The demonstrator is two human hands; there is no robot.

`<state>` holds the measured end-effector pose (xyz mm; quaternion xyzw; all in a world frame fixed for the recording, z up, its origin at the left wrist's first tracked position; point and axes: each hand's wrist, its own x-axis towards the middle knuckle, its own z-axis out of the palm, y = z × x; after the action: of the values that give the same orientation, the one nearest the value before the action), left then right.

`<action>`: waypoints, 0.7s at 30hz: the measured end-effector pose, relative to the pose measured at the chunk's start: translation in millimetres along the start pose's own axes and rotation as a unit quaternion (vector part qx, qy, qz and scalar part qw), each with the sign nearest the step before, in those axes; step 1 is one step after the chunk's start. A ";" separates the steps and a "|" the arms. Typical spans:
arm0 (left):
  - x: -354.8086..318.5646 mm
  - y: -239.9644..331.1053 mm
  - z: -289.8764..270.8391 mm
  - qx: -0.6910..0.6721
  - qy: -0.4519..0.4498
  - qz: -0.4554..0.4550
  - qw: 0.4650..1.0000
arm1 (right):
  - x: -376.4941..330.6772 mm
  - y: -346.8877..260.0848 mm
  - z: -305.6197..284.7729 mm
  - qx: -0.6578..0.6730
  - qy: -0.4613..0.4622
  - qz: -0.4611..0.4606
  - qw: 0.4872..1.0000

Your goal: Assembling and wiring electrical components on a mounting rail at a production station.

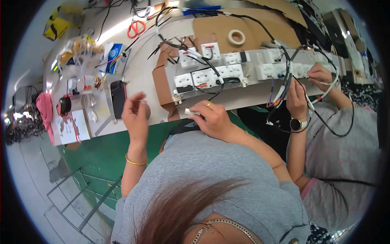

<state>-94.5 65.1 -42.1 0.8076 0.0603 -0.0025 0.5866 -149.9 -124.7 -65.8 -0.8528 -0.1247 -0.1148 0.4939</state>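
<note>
Head-worn fisheye — wide, near, facing down over the wearer's chest (215,166), onto a workbench (143,83)

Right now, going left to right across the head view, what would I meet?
Pink cloth, black phone, your left hand, your right hand holding a small white piece, a co-worker's wristwatch.

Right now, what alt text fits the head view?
A person's right hand holds a small white piece in its grip at a bench's edge; the left hand is open near a black phone. Ahead lie white blocks; a co-worker's hands hold cables at right.
</note>
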 end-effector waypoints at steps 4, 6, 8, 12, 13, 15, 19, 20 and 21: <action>-24.6 -16.2 7.9 -0.051 -0.076 -0.102 0.991 | -2.6 11.0 31.1 -0.012 0.010 -0.021 1.000; -28.9 -16.6 12.2 -0.103 -0.090 -0.151 0.979 | -6.4 10.3 34.8 -0.005 0.016 0.000 1.000; -26.9 -18.4 13.1 -0.144 -0.082 -0.145 0.976 | -10.0 8.4 38.0 -0.001 0.025 0.026 0.999; -18.6 -28.5 4.7 -0.163 -0.088 -0.121 0.975 | -12.0 2.4 43.0 0.061 0.048 0.145 0.986; -16.1 -32.0 3.1 -0.176 -0.086 -0.123 0.973 | -12.4 2.0 44.0 0.077 0.058 0.171 0.981; -11.5 -37.8 -0.5 -0.171 -0.089 -0.125 0.973 | -12.6 1.0 46.3 0.090 0.066 0.201 0.973; -1.4 -39.7 1.1 -0.157 -0.112 -0.092 0.977 | -13.2 -0.6 52.2 0.125 0.099 0.217 0.963; 2.7 -39.5 1.4 -0.157 -0.114 -0.092 0.977 | -13.7 -1.0 53.9 0.129 0.111 0.225 0.959; 7.4 -38.4 2.4 -0.094 -0.111 -0.047 0.988 | -14.3 -1.7 54.8 0.127 0.114 0.226 0.959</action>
<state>-90.9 75.2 -79.8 0.7398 0.0326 -0.1140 0.6623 -160.0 -77.5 -95.5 -0.7701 0.1152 -0.0800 0.6223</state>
